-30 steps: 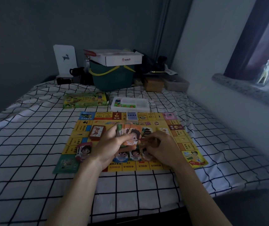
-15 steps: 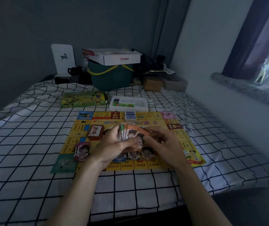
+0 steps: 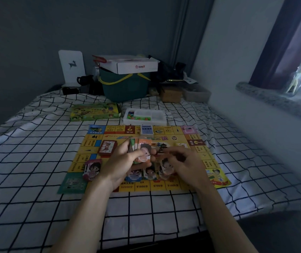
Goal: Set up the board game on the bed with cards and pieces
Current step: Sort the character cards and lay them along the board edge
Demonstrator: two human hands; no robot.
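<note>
The left hand [image 3: 126, 161] holds a stack of cards [image 3: 142, 149] over the board [image 3: 208, 157], which lies flat on the bed [image 3: 27, 161]. The right hand [image 3: 184, 164] is beside the stack with bent fingers over a card [image 3: 167, 167]; I cannot tell if it holds it.

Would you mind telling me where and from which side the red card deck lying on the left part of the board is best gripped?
Probably by its two long edges, coming from straight above. The red card deck lies flat on the board, a squared low stack slightly turned, with open board on all sides. The left hand is nearest but already holds the fanned cards, so the right hand seems freer.
</note>
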